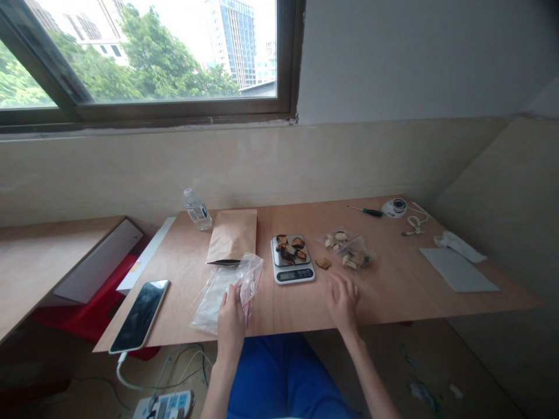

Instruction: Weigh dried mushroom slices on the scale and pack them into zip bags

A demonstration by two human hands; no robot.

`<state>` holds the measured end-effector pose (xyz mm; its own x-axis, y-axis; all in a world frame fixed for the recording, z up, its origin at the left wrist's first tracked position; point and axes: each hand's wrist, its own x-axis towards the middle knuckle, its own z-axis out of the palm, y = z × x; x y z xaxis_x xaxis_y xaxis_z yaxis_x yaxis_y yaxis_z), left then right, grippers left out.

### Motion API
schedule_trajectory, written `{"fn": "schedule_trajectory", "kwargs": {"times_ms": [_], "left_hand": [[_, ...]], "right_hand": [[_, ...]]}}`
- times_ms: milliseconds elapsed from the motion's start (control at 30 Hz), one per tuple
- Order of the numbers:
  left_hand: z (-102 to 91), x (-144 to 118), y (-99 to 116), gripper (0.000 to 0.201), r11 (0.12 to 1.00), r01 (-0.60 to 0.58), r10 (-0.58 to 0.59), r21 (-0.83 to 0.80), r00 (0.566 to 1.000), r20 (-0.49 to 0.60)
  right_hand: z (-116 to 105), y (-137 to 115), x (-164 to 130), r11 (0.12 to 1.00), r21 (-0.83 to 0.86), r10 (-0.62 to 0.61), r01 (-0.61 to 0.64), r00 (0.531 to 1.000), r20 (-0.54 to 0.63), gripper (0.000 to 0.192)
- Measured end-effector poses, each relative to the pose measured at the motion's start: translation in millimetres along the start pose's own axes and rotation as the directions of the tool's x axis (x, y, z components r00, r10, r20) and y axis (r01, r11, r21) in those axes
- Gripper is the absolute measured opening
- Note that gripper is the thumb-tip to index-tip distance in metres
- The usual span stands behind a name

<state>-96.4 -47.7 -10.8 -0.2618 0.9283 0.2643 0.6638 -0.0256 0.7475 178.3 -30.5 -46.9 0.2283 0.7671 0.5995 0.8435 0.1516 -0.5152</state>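
Observation:
My left hand (pixel 231 317) grips a clear zip bag (pixel 250 274) with a red seal strip, raised a little over a stack of flat clear bags (pixel 208 301) near the table's front edge. My right hand (pixel 343 301) hovers open, palm down and blurred, over bare wood to the right of a small digital scale (pixel 293 270). Dark dried slices (pixel 290 247) lie on the scale's platform. One loose slice (pixel 324 263) rests on the table beside the scale. Two small filled clear bags (pixel 347 247) sit just beyond my right hand.
A brown paper pouch (pixel 232 235) and water bottle (pixel 197 210) lie behind the bags. A phone (pixel 140 314) rests at the front left corner. A screwdriver (pixel 367 211), round white gadget (pixel 394 206), cord (pixel 414 224), and grey sheet (pixel 457 269) occupy the right. A power strip (pixel 166 404) lies on the floor.

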Motion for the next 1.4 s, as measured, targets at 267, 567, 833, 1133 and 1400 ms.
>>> {"fn": "schedule_trajectory", "kwargs": {"times_ms": [267,567,833,1133,1400], "left_hand": [[16.7,-12.5,53.5,0.042,0.970,-0.038,0.062,-0.241,0.994,0.094],[1.8,-20.4,69.9,0.041,0.917,0.041,-0.047,-0.397,0.999,-0.005],[-5.5,-18.0,62.1,0.044,0.959,0.029,-0.040,-0.283,0.999,-0.032],[-26.9,-7.8,47.4,0.051,0.964,-0.256,0.263,0.073,0.958,-0.114],[40.6,-19.7,-29.9,0.041,0.855,-0.146,0.130,0.498,0.989,0.068]], "right_hand": [[0.3,-131.3,-4.4,0.876,0.475,-0.098,-0.083,0.934,0.344,0.039],[21.3,-111.2,-15.4,0.664,0.501,0.150,-0.555,0.755,0.638,0.030],[5.1,-88.7,-26.7,0.634,0.515,0.004,-0.576,0.669,0.743,0.028],[-7.7,-72.1,-40.1,0.707,0.407,0.093,-0.578,0.646,0.758,0.038],[-3.3,-57.7,-47.7,0.708,0.470,0.087,-0.528,0.725,0.683,0.037]]}}
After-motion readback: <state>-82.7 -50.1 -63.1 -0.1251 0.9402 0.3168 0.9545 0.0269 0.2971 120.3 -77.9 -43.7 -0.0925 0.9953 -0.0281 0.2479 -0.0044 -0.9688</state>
